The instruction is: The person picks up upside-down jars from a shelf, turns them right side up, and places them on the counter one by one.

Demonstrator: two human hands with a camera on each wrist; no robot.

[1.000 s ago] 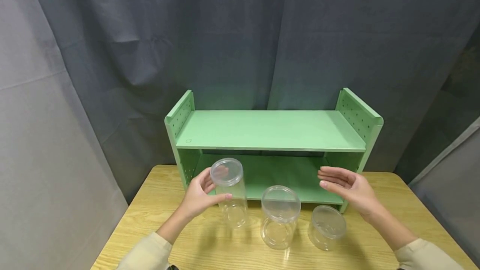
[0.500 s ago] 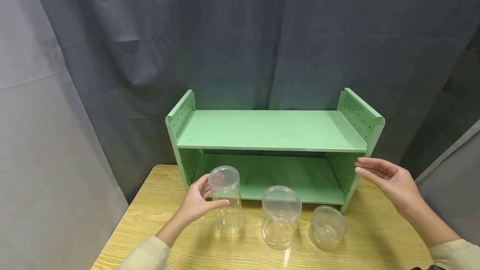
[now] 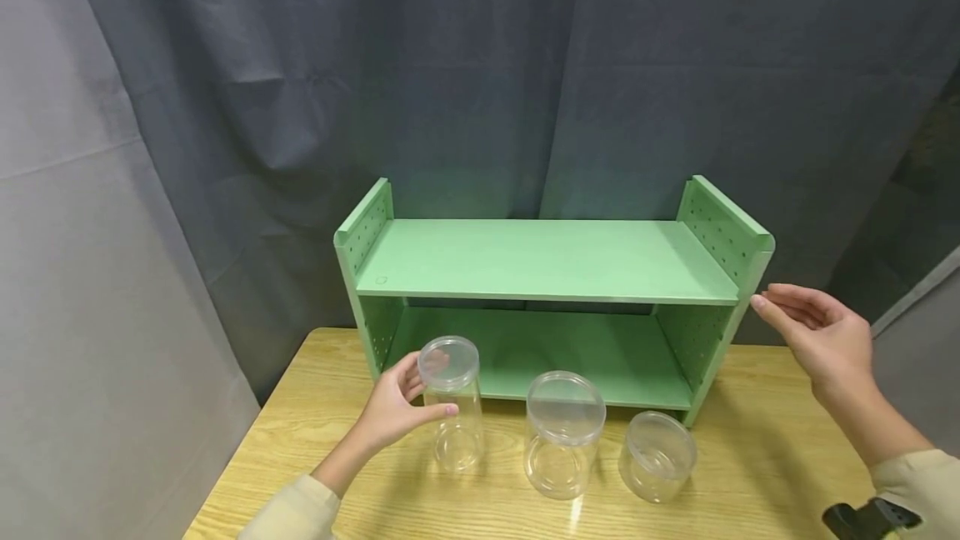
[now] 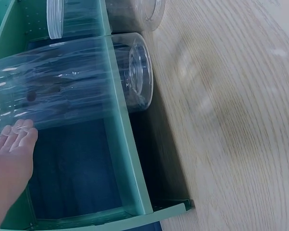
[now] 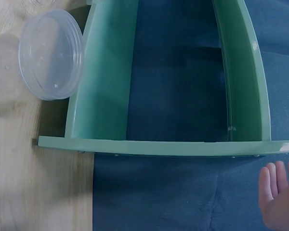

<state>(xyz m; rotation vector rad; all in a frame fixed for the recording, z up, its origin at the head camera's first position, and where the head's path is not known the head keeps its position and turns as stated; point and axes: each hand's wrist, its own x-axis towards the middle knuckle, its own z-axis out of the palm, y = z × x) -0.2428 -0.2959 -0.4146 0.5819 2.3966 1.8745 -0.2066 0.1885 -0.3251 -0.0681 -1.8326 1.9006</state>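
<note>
My left hand (image 3: pixel 392 408) holds a tall clear plastic jar (image 3: pixel 459 415) near its lid, thumb in front and fingers behind. The jar is upright before the left part of the green shelf (image 3: pixel 547 261). In the left wrist view, the fingertips (image 4: pixel 24 129) meet the jar's wall close to the lid end. To its right on the table stand a medium clear jar (image 3: pixel 561 448) and a short clear jar (image 3: pixel 656 458), both lidded. My right hand (image 3: pixel 828 344) is raised by the shelf's right side panel (image 3: pixel 727 232), fingers loosely bent, holding nothing.
The two-level shelf stands on a wooden table (image 3: pixel 300 407), its lower board (image 3: pixel 570 352) behind the jars. Dark curtains (image 3: pixel 465 73) hang behind, and a lighter cloth (image 3: pixel 97 273) hangs at the left. A black band (image 3: pixel 870 517) is on my right wrist.
My left hand and the tall jar have come down and slightly nearer. My right hand has moved right and up, from above the short jar to beside the shelf's right panel.
</note>
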